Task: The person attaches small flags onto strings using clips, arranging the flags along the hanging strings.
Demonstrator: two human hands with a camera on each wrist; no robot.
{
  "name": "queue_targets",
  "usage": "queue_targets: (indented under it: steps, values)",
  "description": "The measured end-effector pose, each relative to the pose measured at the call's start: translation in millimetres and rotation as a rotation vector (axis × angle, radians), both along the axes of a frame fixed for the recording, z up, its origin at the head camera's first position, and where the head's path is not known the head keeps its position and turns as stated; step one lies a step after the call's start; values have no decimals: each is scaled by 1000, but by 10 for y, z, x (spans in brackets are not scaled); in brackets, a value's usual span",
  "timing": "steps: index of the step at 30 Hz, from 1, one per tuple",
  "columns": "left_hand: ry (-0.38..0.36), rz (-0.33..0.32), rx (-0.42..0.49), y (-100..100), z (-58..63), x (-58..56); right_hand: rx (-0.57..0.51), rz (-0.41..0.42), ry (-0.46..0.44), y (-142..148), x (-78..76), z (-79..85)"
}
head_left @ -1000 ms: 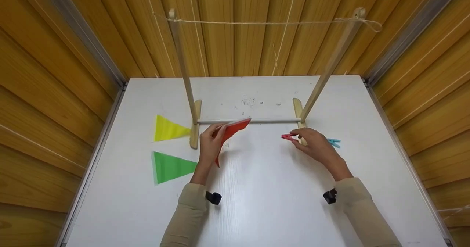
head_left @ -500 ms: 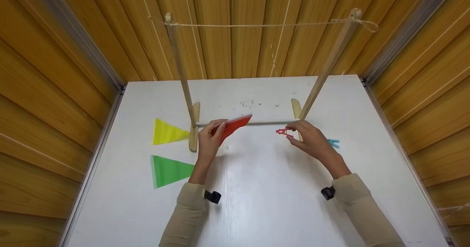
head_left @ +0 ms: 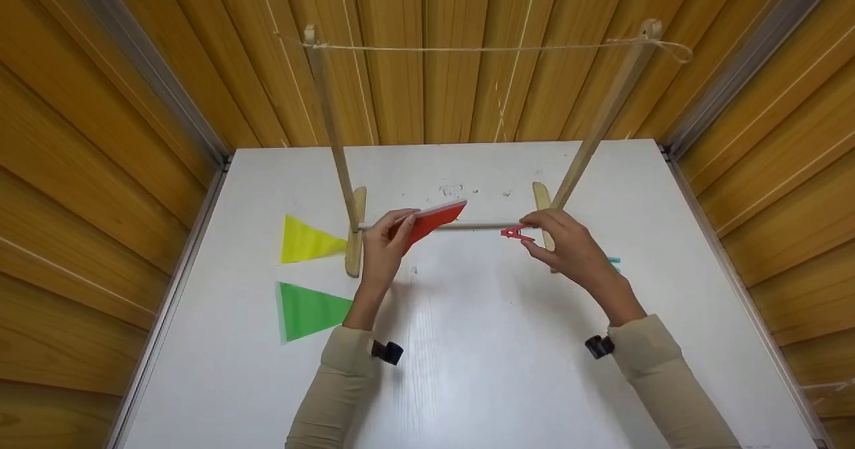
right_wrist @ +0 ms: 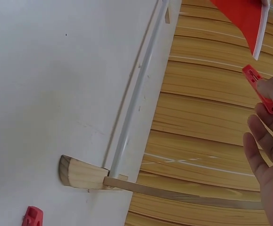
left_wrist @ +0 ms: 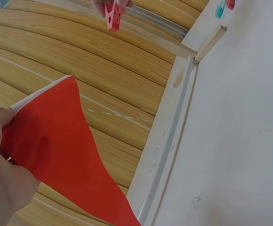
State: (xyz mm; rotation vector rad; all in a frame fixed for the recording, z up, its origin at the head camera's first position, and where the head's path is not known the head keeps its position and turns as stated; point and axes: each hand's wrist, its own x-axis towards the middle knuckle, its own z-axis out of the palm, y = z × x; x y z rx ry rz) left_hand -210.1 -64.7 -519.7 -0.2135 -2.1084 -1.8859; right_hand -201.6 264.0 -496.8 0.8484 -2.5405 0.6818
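Note:
My left hand [head_left: 382, 252] pinches a red triangular flag [head_left: 431, 222] by its wide end, lifted above the white table [head_left: 467, 342]; the flag [left_wrist: 61, 150] fills the left wrist view, and its tip [right_wrist: 242, 19] shows in the right wrist view. My right hand [head_left: 568, 248] pinches a red clothespin [head_left: 513, 233], also seen as the clothespin [right_wrist: 261, 89] and clothespin [left_wrist: 112, 16]. Both hands hover in front of a wooden frame [head_left: 347, 188] whose two posts carry a string [head_left: 481, 49] across the top.
A yellow flag [head_left: 304, 242] and a green flag [head_left: 307, 309] lie flat at the table's left. A blue clothespin [head_left: 613, 260] lies behind my right hand, and another red clothespin [right_wrist: 32, 217] lies near the frame's right foot [right_wrist: 82, 173]. Wooden panel walls surround the table.
Both hands have risen and moved away from me toward the frame, the left with the red flag, the right lifting the red clothespin off the table.

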Motion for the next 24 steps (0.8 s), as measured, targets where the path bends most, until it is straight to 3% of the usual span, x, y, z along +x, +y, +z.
queue_targets:
  steps: [3, 10, 24]
  values:
    - [28, -20, -9, -7, 23, -30, -15, -5, -4, -2, 8, 78]
    - [16, -14, -1, 109, 398, 139, -68, 14, -1, 17, 18, 235]
    - [78, -107, 26, 220, 581, 111, -233, 14, 23, 135, 8, 436]
